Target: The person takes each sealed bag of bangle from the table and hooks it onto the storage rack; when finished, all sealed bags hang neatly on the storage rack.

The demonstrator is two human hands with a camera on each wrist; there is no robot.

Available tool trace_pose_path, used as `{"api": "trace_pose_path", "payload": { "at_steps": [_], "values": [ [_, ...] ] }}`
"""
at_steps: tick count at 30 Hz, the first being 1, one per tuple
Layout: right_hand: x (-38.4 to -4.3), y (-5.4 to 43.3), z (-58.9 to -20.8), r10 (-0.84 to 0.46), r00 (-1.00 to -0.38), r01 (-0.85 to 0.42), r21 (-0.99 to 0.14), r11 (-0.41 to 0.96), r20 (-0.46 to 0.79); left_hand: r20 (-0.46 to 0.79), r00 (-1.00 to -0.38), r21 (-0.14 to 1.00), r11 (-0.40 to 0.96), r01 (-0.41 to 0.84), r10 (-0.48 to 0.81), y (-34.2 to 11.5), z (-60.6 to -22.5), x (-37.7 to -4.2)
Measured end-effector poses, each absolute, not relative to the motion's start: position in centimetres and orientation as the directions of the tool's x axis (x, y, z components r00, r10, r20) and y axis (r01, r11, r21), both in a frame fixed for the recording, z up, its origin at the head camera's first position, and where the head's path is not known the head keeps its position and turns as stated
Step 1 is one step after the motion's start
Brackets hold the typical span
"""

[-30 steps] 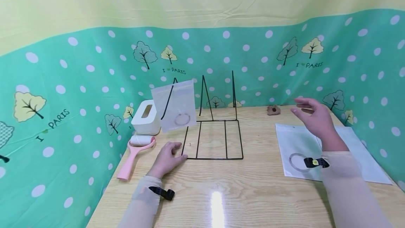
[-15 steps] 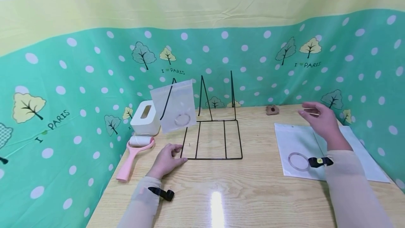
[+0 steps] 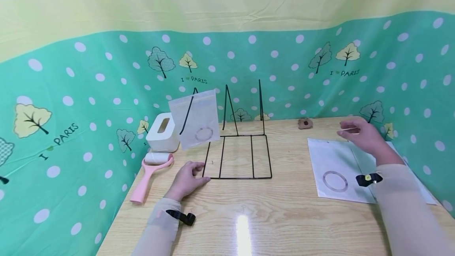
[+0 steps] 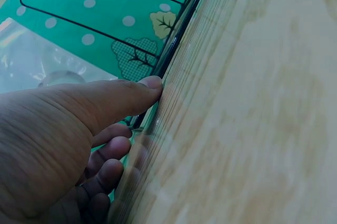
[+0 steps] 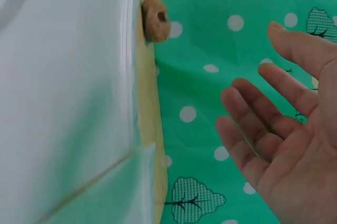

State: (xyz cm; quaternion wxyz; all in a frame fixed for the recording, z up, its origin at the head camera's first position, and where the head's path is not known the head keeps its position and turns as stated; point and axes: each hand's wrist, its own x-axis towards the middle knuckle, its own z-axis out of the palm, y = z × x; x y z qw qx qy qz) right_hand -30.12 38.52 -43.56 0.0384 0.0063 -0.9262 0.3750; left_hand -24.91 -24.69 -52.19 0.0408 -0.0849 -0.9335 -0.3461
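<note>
At the front left corner of a black wire rack (image 3: 236, 177), my left hand (image 3: 186, 181) holds the frame, thumb against the front bar and fingers curled by the side wire. In the left wrist view, the thumb (image 4: 126, 98) presses along the dark bar. A translucent zip bag (image 3: 193, 117) with a round ring mark leans on the rack's left upright. My right hand (image 3: 366, 135) hovers with loosely bent fingers and nothing in them, over the far part of flat, whitish plastic bags (image 3: 327, 157). The right wrist view shows its palm and spread fingers (image 5: 247, 113).
Left of the rack stand a white tissue box (image 3: 163, 141) and, lying before it, a pink lint roller (image 3: 142, 187). A small brown object with a dark centre (image 3: 305, 123) sits at the back of the wooden table (image 3: 277, 216). Patterned green cloth (image 3: 284, 50) encloses the back and sides.
My right hand has moved to the right and slightly lower over the plastic bags, uncovering more of their ring mark. The left hand, the rack and the leaning zip bag keep their places.
</note>
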Motion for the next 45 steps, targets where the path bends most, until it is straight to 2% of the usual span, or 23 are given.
{"api": "trace_pose_path", "payload": {
  "at_steps": [12, 17, 31, 45],
  "values": [
    [-32.4, 41.7, -44.5, -0.097, -0.995, -0.061, -0.605, 0.793, -0.026, 0.133, -0.983, 0.638, 0.748, 0.184, 0.128, -24.7, -52.2, -24.9],
    [-33.4, 42.4, -45.4, -0.157, -0.987, -0.096, -0.615, 0.783, -0.046, 0.133, -0.983, 0.635, 0.751, 0.183, 0.127, -24.7, -52.3, -25.0],
    [-35.0, 43.1, -48.2, -0.109, -0.983, 0.007, -0.633, 0.774, -0.145, 0.151, -0.979, 0.641, 0.74, 0.204, 0.139, -24.8, -52.3, -24.9],
    [-35.6, 42.1, -49.4, -0.088, -0.988, 0.005, -0.592, 0.806, -0.128, 0.152, -0.979, 0.645, 0.737, 0.204, 0.138, -24.8, -52.5, -25.1]
  ]
}}
